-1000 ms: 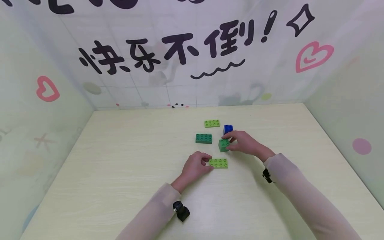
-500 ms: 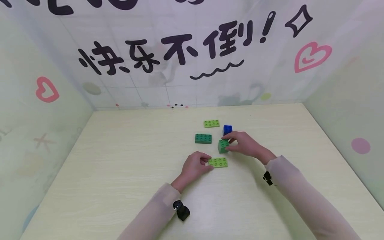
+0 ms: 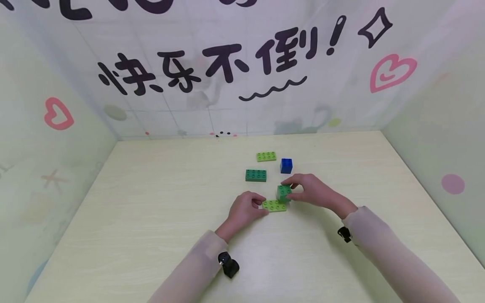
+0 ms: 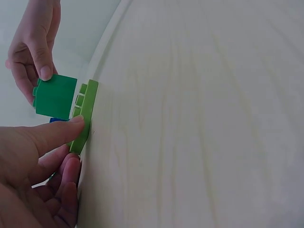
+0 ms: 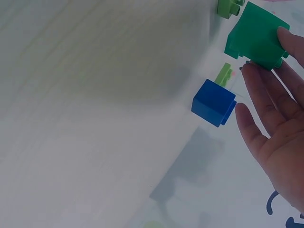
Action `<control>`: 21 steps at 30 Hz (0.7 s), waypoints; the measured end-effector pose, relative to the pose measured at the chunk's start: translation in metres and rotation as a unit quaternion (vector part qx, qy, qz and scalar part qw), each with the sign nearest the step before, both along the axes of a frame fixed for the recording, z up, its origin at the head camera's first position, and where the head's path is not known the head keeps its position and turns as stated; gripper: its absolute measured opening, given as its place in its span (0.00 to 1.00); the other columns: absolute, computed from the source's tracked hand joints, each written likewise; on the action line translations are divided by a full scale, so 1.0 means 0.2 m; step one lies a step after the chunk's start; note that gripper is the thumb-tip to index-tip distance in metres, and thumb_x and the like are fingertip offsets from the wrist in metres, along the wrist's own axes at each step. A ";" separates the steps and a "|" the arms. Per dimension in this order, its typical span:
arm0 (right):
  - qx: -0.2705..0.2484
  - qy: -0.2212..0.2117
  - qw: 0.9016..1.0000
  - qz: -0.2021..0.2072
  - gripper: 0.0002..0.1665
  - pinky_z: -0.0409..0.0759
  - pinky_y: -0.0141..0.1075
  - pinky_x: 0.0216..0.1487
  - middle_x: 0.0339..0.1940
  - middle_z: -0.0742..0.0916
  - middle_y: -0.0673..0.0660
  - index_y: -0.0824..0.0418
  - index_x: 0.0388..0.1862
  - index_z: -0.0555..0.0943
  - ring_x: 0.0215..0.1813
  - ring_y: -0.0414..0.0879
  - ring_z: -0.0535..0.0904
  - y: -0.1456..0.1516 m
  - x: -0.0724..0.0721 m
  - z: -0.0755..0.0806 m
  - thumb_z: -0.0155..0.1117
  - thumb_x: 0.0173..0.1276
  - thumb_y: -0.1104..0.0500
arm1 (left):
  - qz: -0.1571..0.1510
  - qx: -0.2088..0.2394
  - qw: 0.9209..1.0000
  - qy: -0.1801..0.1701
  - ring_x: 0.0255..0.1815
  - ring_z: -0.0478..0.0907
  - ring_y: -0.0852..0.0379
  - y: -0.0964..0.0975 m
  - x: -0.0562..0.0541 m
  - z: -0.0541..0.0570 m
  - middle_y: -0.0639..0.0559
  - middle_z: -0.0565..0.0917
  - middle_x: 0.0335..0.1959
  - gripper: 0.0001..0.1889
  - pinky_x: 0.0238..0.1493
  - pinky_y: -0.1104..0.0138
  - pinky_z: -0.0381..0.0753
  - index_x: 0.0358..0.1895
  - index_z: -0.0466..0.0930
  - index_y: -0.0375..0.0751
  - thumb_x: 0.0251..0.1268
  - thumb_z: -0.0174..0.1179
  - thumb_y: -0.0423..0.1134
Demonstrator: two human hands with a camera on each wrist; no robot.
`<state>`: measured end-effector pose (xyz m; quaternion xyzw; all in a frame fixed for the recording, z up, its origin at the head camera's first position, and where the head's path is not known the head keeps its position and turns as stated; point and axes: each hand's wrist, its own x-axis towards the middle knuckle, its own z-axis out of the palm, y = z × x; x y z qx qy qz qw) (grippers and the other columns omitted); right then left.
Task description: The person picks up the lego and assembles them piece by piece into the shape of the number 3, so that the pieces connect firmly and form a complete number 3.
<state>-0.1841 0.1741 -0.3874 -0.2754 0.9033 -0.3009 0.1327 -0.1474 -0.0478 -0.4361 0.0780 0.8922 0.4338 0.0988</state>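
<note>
My left hand [image 3: 246, 210] pinches the left end of a flat lime-green building brick [image 3: 273, 205], two studs wide, that lies on the table with its studs up. In the left wrist view its thumb and fingers grip the edges of that lime brick [image 4: 86, 111]. My right hand [image 3: 312, 190] holds a taller green square brick [image 3: 283, 192] between thumb and fingertips. The green brick [image 4: 56, 96] hangs close over the lime brick's studs, toward its right end. In the right wrist view my right hand [image 5: 280, 118] has its thumb on the green brick [image 5: 261, 35].
A blue square brick [image 3: 286, 166] stands behind my right hand. To its left lies a dark green brick [image 3: 256, 175], and farther back another flat lime brick [image 3: 266, 156]. Printed cloth walls [image 3: 182, 113] close off the table's back and sides.
My right hand has moved toward me with the green brick, from behind the lime brick to over its right part. The blue brick now shows fully. My left hand has stayed in place.
</note>
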 end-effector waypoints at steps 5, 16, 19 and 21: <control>-0.004 -0.002 1.000 0.000 0.24 0.74 0.44 0.48 0.47 0.82 0.54 0.63 0.54 0.77 0.46 0.49 0.76 0.00 0.03 -0.01 0.67 0.58 0.59 | 0.000 -0.002 1.000 -0.002 0.31 0.73 0.59 0.00 0.00 0.01 0.54 0.78 0.32 0.16 0.35 0.68 0.73 0.42 0.83 0.40 0.46 0.70 0.37; -0.023 0.011 1.000 0.006 0.23 0.75 0.43 0.46 0.47 0.82 0.53 0.63 0.53 0.78 0.45 0.46 0.77 0.01 0.08 -0.03 0.67 0.58 0.58 | -0.001 -0.005 1.000 -0.010 0.31 0.73 0.59 0.00 0.00 0.01 0.54 0.78 0.33 0.17 0.35 0.67 0.73 0.43 0.83 0.40 0.47 0.70 0.38; -0.030 0.016 0.999 0.007 0.23 0.75 0.44 0.46 0.47 0.82 0.53 0.63 0.53 0.78 0.45 0.47 0.77 0.01 0.09 -0.03 0.67 0.58 0.58 | -0.001 -0.005 1.000 -0.009 0.31 0.73 0.59 0.00 0.00 0.01 0.54 0.79 0.33 0.17 0.35 0.67 0.73 0.43 0.83 0.40 0.47 0.70 0.38; -0.033 0.017 0.999 0.006 0.23 0.75 0.44 0.46 0.47 0.82 0.53 0.63 0.53 0.78 0.45 0.47 0.77 0.00 0.09 -0.03 0.67 0.58 0.58 | -0.002 -0.006 1.000 -0.008 0.31 0.74 0.59 0.00 0.00 0.01 0.53 0.79 0.33 0.17 0.35 0.67 0.73 0.43 0.83 0.40 0.47 0.70 0.38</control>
